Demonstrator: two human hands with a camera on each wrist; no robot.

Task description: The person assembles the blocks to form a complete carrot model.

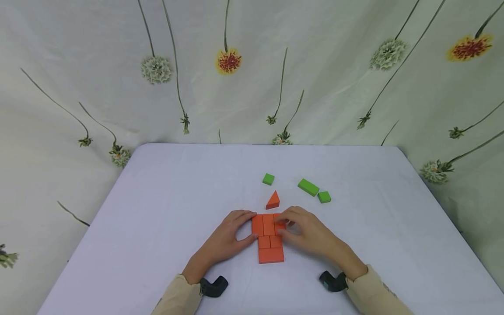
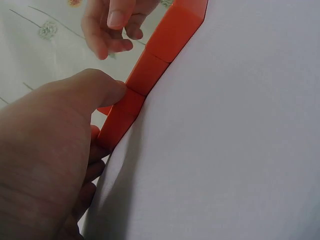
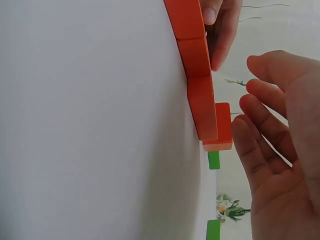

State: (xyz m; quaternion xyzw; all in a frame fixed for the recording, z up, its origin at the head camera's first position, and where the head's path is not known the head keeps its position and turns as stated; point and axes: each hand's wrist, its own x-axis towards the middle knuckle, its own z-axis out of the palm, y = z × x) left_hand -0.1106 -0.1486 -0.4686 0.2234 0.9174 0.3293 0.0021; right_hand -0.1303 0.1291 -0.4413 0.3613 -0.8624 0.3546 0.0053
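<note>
Several flat orange blocks [image 1: 271, 255] lie side by side in a compact shape on the table. My left hand [image 1: 230, 232] is at its upper left, thumb and index fingertip touching the edge of the left orange block [image 1: 257, 225]. In the left wrist view the thumb [image 2: 112, 90] rests along the orange side. Over the upper right block, my right hand [image 1: 309, 232] hovers with fingers loosely bent. The right wrist view shows those fingers [image 3: 265, 120] apart from the orange blocks, holding nothing. Just beyond the shape lies an orange triangular block [image 1: 273, 201].
Farther back are a small green block [image 1: 268, 179], a longer green block [image 1: 308, 187] and another small green block [image 1: 324, 197]. A white cloth covers the table [image 1: 189, 183]. Behind it hangs a flower-patterned curtain [image 1: 252, 96].
</note>
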